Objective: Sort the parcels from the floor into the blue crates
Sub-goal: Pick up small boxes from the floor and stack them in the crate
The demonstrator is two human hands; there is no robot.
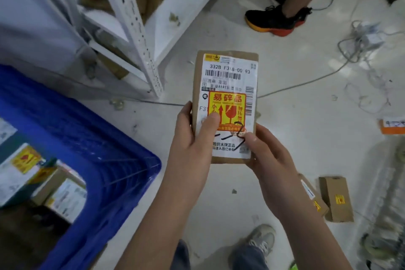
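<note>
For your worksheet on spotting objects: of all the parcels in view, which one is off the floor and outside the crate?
The flat brown parcel with the yellow fragile sticker, held up by both hands, left hand and right hand. The others lie on the floor or in the blue crate.

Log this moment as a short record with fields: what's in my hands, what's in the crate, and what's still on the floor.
held item: brown cardboard parcel, label side up, with a shipping label and a yellow-red fragile sticker
left hand: grips the parcel's lower left edge, thumb on the label
right hand: holds the lower right corner, thumb on the label
blue crate: to the left on the floor, holds several labelled parcels
still on floor: two small brown boxes at right, an orange-edged parcel at the right edge
other: white metal shelving, loose cables, a second person's black shoe
</note>
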